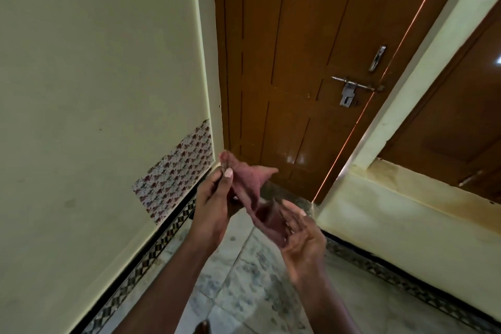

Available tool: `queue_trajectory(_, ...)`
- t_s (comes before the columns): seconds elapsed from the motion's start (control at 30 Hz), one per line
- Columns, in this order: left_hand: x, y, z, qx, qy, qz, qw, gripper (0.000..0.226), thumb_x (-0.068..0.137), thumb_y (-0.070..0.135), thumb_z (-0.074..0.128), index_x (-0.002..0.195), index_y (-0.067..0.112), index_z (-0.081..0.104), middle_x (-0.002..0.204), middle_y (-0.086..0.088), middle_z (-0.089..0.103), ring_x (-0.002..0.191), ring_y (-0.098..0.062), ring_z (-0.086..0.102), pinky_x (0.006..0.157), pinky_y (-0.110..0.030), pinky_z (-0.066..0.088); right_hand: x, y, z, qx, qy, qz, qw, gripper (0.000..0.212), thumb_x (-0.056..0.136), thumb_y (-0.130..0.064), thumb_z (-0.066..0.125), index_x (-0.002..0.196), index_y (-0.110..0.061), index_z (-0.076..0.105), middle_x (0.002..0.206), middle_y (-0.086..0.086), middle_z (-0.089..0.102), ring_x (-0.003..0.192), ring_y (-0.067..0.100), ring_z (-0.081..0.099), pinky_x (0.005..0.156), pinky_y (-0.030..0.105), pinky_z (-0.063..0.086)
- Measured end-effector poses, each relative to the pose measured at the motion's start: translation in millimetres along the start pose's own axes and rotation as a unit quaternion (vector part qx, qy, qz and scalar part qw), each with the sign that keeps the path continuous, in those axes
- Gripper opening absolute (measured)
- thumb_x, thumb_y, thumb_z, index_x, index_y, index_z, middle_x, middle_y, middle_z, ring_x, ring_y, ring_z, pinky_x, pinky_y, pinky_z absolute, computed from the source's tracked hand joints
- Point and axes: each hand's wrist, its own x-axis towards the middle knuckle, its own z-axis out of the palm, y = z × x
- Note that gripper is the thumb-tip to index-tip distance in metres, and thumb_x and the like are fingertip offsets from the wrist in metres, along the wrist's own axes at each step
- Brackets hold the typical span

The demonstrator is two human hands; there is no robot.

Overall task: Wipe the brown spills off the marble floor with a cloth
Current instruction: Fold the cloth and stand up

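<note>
Left hand [214,198] pinches top of crumpled pinkish-brown cloth [252,184], right hand [301,236] open-palmed, fingers spread under its lower end, above grey-veined marble floor [244,279] near brown wooden door [298,62].

Thin, limp pinkish-maroon cloth [252,192]: soft matt weave, crumpled. Pale grey-veined marble floor [244,274]: smooth, dull sheen. Brown panelled wooden door [292,49]: glossy varnish, reflections near its foot. Silver metal sliding bolt [352,87]: scuffed, dull shine. Pale yellow painted wall [95,76]: matt, marked. Floral patterned paper patch [176,171]: flat, matt.
</note>
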Motion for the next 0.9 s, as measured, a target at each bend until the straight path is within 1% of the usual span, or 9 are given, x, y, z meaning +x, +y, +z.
queue_trajectory(0.07,10,25,-3,-0.03,-0.043,-0.015,0.999,0.025,0.11,0.017,0.05,0.108,0.015,0.075,0.112,-0.005,0.083,0.103,-0.017,0.08,0.081,-0.037,0.068,5,0,13,-0.106,0.021,-0.038,0.993,0.039,0.101,-0.042,0.059,0.13,-0.017,0.07,0.135,0.008,0.074,0.135,0.031,0.063,0.115,0.057,0.046)
queue_trajectory(0.17,32,60,-13,-0.026,-0.12,-0.031,0.992,0.027,0.11,0.02,0.05,0.116,0.018,0.077,0.122,-0.003,0.081,0.114,-0.018,0.078,0.092,-0.043,0.066,15,-3,45,-0.234,-0.028,-0.102,0.967,0.065,0.085,-0.067,0.073,0.141,-0.036,0.063,0.15,-0.008,0.062,0.143,0.014,0.055,0.116,0.049,0.044)
queue_trajectory(0.23,46,73,-18,-0.027,-0.147,-0.039,0.988,0.028,0.111,0.02,0.05,0.114,0.017,0.078,0.117,-0.004,0.083,0.111,-0.019,0.079,0.088,-0.041,0.067,26,-10,64,-0.272,-0.087,-0.101,0.953,0.068,0.084,-0.054,0.083,0.143,-0.027,0.062,0.144,-0.005,0.068,0.136,0.015,0.061,0.111,0.043,0.05)
queue_trajectory(0.33,76,85,-35,-0.025,-0.139,-0.053,0.989,0.026,0.109,0.023,0.054,0.121,0.014,0.075,0.116,-0.005,0.083,0.107,-0.018,0.08,0.081,-0.038,0.067,35,-17,103,-0.26,-0.133,-0.13,0.947,0.037,0.086,-0.016,0.083,0.119,-0.005,0.071,0.119,0.011,0.079,0.115,0.03,0.074,0.097,0.045,0.063)
queue_trajectory(0.47,106,81,-61,0.046,-0.166,-0.074,0.982,0.036,0.105,0.048,0.052,0.136,0.038,0.065,0.136,-0.005,0.071,0.126,-0.03,0.069,0.1,-0.056,0.061,42,-11,123,-0.226,-0.065,-0.147,0.961,0.036,0.082,-0.018,0.081,0.116,-0.009,0.074,0.112,0.007,0.081,0.108,0.024,0.078,0.092,0.044,0.066)
queue_trajectory(0.53,112,69,-70,0.123,-0.207,-0.118,0.963,0.038,0.095,0.058,0.058,0.133,0.052,0.059,0.137,-0.005,0.067,0.122,-0.037,0.07,0.092,-0.059,0.064,43,-6,120,-0.226,-0.036,-0.137,0.964,0.033,0.084,-0.02,0.08,0.115,-0.01,0.074,0.11,0.006,0.081,0.108,0.024,0.077,0.09,0.043,0.066)
queue_trajectory(0.7,118,26,-73,0.189,-0.243,-0.134,0.942,0.079,0.08,0.022,0.092,0.131,0.065,0.05,0.127,-0.003,0.078,0.116,-0.027,0.077,0.085,-0.048,0.068,41,-4,91,-0.215,0.018,-0.144,0.966,0.02,0.095,-0.02,0.071,0.108,-0.007,0.08,0.099,0.012,0.082,0.096,0.029,0.08,0.077,0.042,0.067)
queue_trajectory(0.83,117,-9,-39,0.214,-0.186,-0.063,0.957,0.09,0.079,0.004,0.091,0.15,0.04,0.048,0.107,-0.009,0.083,0.108,-0.027,0.079,0.089,-0.05,0.067,45,-14,46,-0.205,0.05,-0.156,0.965,0.021,0.087,-0.013,0.081,0.107,-0.007,0.08,0.098,0.023,0.08,0.092,0.046,0.077,0.078,0.057,0.064)
queue_trajectory(0.9,115,-22,-18,0.244,-0.175,-0.031,0.953,0.093,0.079,0.004,0.091,0.149,0.045,0.046,0.102,-0.01,0.082,0.103,-0.027,0.079,0.087,-0.051,0.067,48,-22,25,-0.183,0.091,-0.157,0.966,0.039,0.078,-0.015,0.089,0.112,-0.011,0.071,0.1,0.025,0.079,0.091,0.046,0.078,0.075,0.057,0.064)
